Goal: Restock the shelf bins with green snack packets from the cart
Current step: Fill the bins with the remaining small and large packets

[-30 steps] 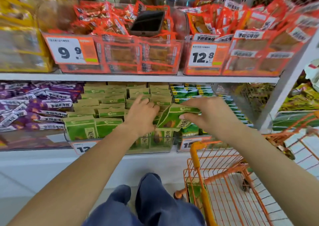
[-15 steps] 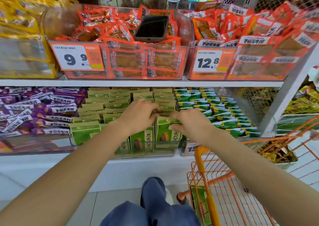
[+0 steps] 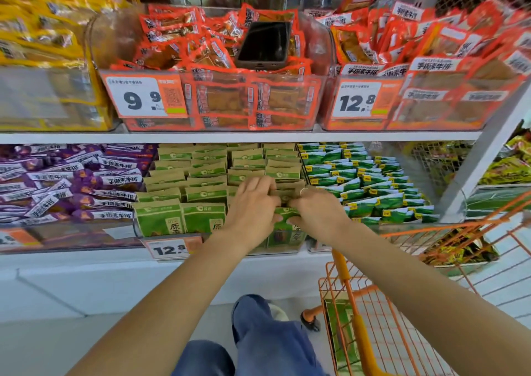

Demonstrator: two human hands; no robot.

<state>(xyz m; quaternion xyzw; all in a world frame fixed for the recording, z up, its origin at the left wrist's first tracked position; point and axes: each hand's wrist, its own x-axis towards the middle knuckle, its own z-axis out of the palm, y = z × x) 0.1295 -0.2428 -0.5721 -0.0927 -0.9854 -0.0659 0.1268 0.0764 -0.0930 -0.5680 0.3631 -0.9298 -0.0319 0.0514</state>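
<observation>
On the far left of the lower shelf we see purple snack packets (image 3: 66, 183) heaped in a clear bin, and above them yellow packets (image 3: 40, 45) on the upper shelf. Next to the purple ones stands the clear bin (image 3: 172, 233) of green snack packets (image 3: 184, 191), lined upright in rows, with a 12.8 price tag (image 3: 169, 249) on its front. Our left hand (image 3: 253, 206) reaches into the right part of that bin, fingers curled over the tops of the packets and thumb pressing the front packet (image 3: 283, 226), which stands at the bin's front edge. Our right hand (image 3: 316, 212) meets it from the other side, fingers bent over the same row and thumb pinching that front packet, a ring showing on one finger. Directly above, a dark phone (image 3: 265, 45) lies on orange-red packets (image 3: 186, 45) in the upper bin. Right of our hands sits a bin of smaller green-and-white packets (image 3: 373, 186). At lower right stands the orange cart (image 3: 359, 318), with more green packets (image 3: 337, 327) lying inside at its near end.
</observation>
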